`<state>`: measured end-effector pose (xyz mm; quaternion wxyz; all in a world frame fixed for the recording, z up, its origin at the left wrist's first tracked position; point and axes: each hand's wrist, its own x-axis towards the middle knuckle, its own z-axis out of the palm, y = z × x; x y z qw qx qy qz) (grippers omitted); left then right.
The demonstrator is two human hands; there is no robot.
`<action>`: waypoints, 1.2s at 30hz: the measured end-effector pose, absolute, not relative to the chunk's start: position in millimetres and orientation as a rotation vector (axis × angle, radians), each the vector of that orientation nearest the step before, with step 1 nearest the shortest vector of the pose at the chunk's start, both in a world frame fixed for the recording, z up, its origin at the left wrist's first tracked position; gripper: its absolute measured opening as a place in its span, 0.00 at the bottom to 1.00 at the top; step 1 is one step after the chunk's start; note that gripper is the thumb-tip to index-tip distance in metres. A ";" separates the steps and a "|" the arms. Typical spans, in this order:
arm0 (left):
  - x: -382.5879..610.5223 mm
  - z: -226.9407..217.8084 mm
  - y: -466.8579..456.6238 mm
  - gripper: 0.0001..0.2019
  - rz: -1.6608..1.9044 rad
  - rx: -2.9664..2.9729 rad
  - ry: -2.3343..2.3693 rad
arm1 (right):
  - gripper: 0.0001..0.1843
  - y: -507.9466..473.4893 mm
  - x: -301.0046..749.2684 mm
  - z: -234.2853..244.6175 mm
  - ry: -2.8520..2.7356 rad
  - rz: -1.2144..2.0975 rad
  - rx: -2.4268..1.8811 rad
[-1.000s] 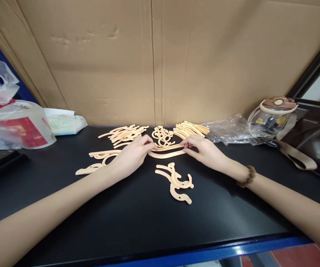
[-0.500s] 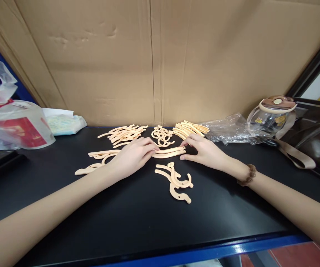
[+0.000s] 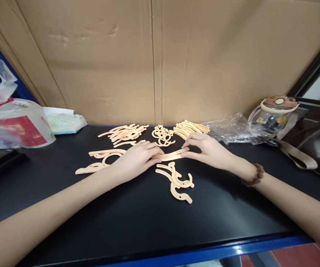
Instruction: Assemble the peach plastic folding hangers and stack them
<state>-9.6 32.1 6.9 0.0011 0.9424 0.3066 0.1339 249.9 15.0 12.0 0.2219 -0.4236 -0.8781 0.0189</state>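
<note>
Two curved beige strips [image 3: 172, 155], which look like the arms of folding hangers, lie together between my hands. My left hand [image 3: 139, 159] pinches their left end, its fingers covering that part. At the right end, my right hand [image 3: 204, 148] grips them between thumb and fingers. Just below, toward me, lie hook-shaped hanger pieces [image 3: 176, 183] joined to curved arms. More beige hanger pieces [image 3: 93, 168], one with a round hook, rest on the black table beside my left forearm, which partly hides them.
Behind my hands are a pile of beige arms [image 3: 128, 132], a heap of small hooks [image 3: 162, 135] and a stack of thin strips [image 3: 190, 128]. Clear plastic wrap [image 3: 229, 129] and a strapped bottle [image 3: 278, 115] stand right; a plastic bag [image 3: 20, 124] and wipes pack [image 3: 63, 124] left. Cardboard [image 3: 106, 74] closes the back.
Both hands have shifted slightly right. The two strips, apart before, now sit pressed together, and my right thumb and fingers have closed on their right end.
</note>
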 end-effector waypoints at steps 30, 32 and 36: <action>-4.1 4.4 35.0 0.10 0.842 2.238 1.010 | 0.06 -11.6 229.4 18.7 -2.662 0.274 -1.020; -4.0 5.3 35.6 0.11 0.910 2.092 1.018 | 0.05 -11.2 230.7 21.1 -2.603 0.173 -1.036; -5.3 13.7 34.4 0.13 1.122 1.832 1.042 | 0.05 -7.2 237.5 25.7 -2.374 -0.055 -1.104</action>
